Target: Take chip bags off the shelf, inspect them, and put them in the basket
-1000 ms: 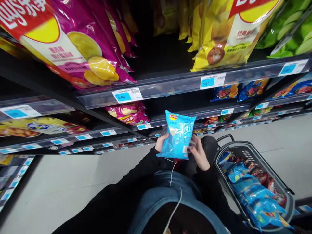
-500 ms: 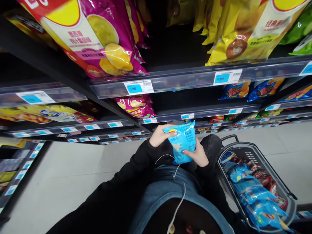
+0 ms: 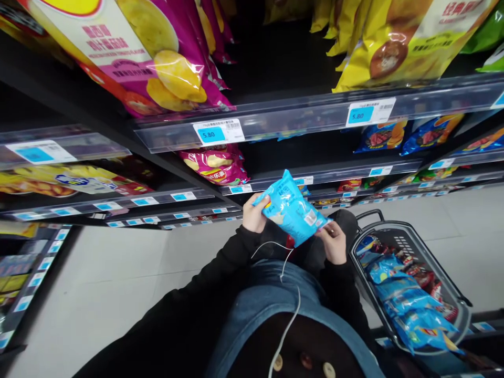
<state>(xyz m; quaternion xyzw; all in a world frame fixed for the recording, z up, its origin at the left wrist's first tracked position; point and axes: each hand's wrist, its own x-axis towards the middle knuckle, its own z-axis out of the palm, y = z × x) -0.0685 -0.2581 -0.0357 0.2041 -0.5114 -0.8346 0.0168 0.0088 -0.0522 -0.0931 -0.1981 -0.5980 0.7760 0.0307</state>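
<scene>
A light blue bag of chips (image 3: 293, 210) is held between both hands above my lap, tilted so that its right end sits lower. My left hand (image 3: 255, 214) grips the bag's left edge, thumb on the side facing me. At the lower right corner, my right hand (image 3: 334, 240) pinches the bag with its fingertips. The side with a small white barcode label faces up. To the right on the floor stands a grey basket (image 3: 409, 231) holding several blue bags (image 3: 409, 294) and some dark red packets (image 3: 425, 278).
In front rise dark shelves with price tags (image 3: 218, 132). Large magenta chip bags (image 3: 177, 79) stand at upper left, yellow bags (image 3: 389, 52) at upper right. A smaller magenta bag (image 3: 216, 164) lies one shelf down. A white cord (image 3: 293, 315) hangs over my front.
The blue bag has turned from nearly upright to a slant, bringing its barcode into sight. My right hand has shifted from its lower front to the right corner. The view has moved slightly.
</scene>
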